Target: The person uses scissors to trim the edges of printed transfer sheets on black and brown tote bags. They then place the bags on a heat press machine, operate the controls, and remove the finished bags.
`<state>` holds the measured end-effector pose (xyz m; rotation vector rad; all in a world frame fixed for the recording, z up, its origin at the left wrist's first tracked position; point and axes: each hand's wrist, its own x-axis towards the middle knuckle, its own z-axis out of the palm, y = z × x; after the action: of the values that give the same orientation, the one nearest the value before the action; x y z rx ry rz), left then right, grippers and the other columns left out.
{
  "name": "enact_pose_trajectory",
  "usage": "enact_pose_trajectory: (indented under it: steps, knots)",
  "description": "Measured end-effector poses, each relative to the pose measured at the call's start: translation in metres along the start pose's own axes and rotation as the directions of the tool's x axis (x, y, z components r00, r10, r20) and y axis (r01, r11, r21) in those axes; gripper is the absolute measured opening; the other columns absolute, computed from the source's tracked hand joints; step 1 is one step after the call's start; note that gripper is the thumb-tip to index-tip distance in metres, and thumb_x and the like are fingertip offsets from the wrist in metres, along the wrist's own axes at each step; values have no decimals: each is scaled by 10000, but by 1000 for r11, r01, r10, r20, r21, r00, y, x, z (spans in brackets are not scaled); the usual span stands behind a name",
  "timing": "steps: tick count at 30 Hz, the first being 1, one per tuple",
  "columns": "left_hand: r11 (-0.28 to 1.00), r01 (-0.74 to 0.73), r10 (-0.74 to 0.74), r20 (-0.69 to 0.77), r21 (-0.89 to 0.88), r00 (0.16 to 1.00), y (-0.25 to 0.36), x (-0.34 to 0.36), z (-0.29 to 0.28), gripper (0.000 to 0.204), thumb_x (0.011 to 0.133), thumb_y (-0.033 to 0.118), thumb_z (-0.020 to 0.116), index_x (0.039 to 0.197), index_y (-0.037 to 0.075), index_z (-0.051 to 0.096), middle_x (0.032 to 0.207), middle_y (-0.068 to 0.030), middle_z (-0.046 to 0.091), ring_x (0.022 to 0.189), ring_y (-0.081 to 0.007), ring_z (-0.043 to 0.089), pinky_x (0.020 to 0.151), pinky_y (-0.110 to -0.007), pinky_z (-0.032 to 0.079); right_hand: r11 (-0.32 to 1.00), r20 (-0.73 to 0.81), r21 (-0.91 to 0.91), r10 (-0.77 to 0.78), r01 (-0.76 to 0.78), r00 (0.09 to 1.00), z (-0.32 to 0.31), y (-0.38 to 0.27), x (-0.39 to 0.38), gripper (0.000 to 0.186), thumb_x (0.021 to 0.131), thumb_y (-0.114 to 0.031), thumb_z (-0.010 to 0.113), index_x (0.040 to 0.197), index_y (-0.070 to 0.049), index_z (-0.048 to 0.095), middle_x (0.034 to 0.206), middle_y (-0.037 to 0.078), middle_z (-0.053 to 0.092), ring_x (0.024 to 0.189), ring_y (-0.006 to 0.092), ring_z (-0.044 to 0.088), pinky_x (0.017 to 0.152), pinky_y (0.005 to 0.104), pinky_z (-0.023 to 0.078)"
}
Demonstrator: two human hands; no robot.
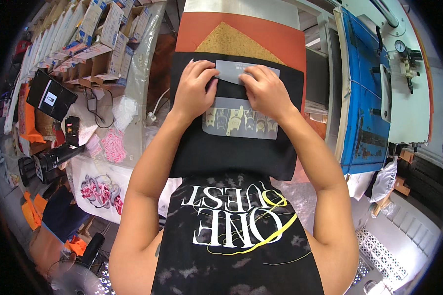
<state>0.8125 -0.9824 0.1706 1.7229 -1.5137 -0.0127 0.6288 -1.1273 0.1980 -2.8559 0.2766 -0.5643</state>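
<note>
A small translucent grey transfer film (230, 72) with pale lettering lies near the top of a black cloth (226, 160). My left hand (196, 91) is at its left edge, fingers curled with thumb and fingertips drawn together on it. On its right part my right hand (268, 92) has curled fingertips pressed against the film. Closer to me, a larger film (241, 134) printed with a row of pale yellow and grey cartoon animals lies flat on the cloth. Neither hand touches its printed row. Under the cloth is an orange-red pad (192, 37).
A tan, rough-textured piece (226, 39) shows beyond the cloth. Blue equipment (366, 98) stands on the right, near a pressure gauge (400, 46). Cardboard boxes (103, 37), a black device (50, 96) and pink printed pieces (114, 146) crowd the left side.
</note>
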Motion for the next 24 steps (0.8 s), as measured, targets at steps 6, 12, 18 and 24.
enact_pose_trajectory:
  steps: [6,12,18,24]
  knots:
    - [1000,30,-30,-110,1,993,-6,-6,21,190,808,15,678,997,36,684,1110,-129,659,1095,-332,621,1071,-518,421,997,239,-66,-30,47,971,1,4,14,168,804,-114,671,964,-67,654,909,109,693,918,299,677,800,407,564]
    - [1000,5,-7,-93,-29,996,-12,-8,23,151,802,6,673,950,35,682,1065,-113,666,1054,-322,628,1057,-525,426,982,310,-160,-46,100,950,7,8,24,346,821,-123,695,1164,-90,664,962,81,712,936,277,685,783,397,573]
    - [999,-3,-1,-98,-43,995,-9,-8,22,141,817,15,664,956,30,684,1038,-107,675,1047,-324,632,1052,-522,428,993,298,-29,116,-113,948,-2,4,27,430,834,-113,686,1260,-131,638,981,92,722,937,289,693,791,421,572]
    - [993,42,-54,-116,-106,992,-12,-5,23,141,828,34,664,967,33,693,1047,-113,682,1027,-338,637,1044,-521,434,987,442,-129,-26,92,897,5,2,36,365,840,-103,665,1203,-112,633,1023,124,726,934,334,709,808,455,574]
